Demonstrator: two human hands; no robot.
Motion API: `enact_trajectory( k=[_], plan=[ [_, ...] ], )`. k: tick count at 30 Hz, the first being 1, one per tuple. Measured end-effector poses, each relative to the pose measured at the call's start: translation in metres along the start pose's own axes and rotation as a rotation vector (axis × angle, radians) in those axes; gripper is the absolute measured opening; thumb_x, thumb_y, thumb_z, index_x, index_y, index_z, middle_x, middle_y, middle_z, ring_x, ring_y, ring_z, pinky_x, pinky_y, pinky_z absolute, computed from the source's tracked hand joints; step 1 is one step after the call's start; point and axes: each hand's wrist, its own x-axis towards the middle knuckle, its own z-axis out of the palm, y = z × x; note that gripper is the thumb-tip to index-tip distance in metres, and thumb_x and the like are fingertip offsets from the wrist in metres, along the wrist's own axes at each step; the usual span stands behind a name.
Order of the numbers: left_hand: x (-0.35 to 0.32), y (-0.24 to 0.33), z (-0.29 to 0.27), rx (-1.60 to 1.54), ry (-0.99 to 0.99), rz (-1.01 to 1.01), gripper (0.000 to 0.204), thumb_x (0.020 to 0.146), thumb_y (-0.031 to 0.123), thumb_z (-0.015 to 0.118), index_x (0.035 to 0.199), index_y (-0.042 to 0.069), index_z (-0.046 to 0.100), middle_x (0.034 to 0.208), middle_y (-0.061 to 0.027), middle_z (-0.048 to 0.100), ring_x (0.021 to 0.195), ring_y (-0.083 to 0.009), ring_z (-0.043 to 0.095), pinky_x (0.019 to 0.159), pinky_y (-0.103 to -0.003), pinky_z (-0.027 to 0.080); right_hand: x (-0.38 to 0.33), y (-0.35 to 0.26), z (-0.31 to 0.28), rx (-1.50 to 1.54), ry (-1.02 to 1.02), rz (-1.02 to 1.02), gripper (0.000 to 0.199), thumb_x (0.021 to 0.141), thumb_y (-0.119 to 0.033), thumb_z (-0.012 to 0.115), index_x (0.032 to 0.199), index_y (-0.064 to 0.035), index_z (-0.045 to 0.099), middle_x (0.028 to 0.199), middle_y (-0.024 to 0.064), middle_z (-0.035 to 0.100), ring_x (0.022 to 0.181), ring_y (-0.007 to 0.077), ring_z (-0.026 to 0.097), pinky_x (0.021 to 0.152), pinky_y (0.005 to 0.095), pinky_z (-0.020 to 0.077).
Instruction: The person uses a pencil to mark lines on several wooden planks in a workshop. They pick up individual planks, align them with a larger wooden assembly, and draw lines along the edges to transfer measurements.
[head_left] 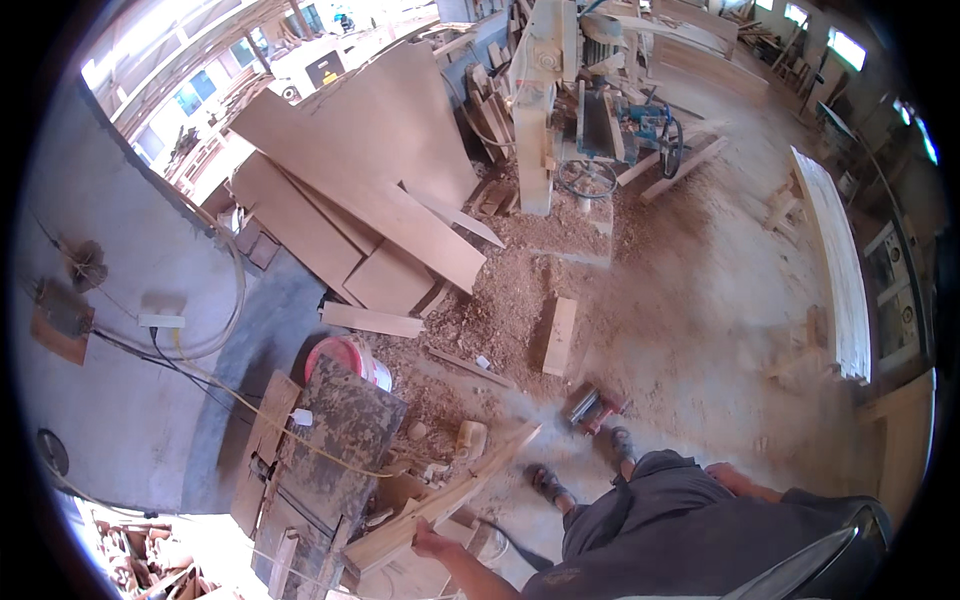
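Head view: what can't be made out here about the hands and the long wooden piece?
- Right hand: mostly hidden behind the dark clothing at the hip; whether it grips anything cannot be told.
- Left hand: holds the long wooden piece; fingers underneath hidden.
- Small red tool on floor: blurred, kind unclear.

My 1 head camera looks steeply down past my legs at the sawdust floor (640,330). Its fisheye lens bends the distant workshop around the rim.

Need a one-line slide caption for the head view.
Left hand grips a long wooden plank beside a worn workbench in a sawdust-strewn workshop.
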Motion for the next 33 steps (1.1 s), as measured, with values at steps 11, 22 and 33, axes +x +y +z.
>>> enact_trajectory(
  k=[11,22,33],
  plan=[
    [-0.128,0.001,0.125,0.137,-0.581,0.172,0.053,0.068,-0.001,0.078,0.116,-0.012,0.06,0.111,-0.0164,0.066,0.096,-0.0271,0.064,0.085,-0.038,0.054,-0.011,-0.058,-0.005,0.169,0.209,0.456,0.024,0.083,-0.03,0.056,0.085,-0.0098,0.068,0.087,0.0158,0.07,0.083,0.0359,0.068,0.073,0.0483,0.054],
    [-0.473,0.026,0.265,0.642,-1.458,0.595,0.053,0.068,0.001,0.081,0.116,-0.009,0.061,0.106,-0.0156,0.069,0.091,-0.0222,0.066,0.084,-0.035,0.053,-0.014,0.051,0.004,0.351,0.217,0.213,0.024,0.085,-0.032,0.056,0.09,-0.01,0.065,0.086,0.0182,0.068,0.08,0.0388,0.066,0.07,0.0505,0.0517],
    [-0.753,0.084,0.337,0.153,-1.683,0.482,0.066,0.071,0.001,0.066,0.133,-0.011,0.046,0.116,-0.0205,0.063,0.103,-0.0265,0.064,0.091,-0.041,0.052,0.01,0.096,-0.164,0.874,0.569,0.007,0.065,0.06,-0.032,0.085,0.119,-0.019,0.06,0.09,0.0082,0.063,0.092,0.0256,0.063,0.078,0.0388,0.0478]
  ],
)
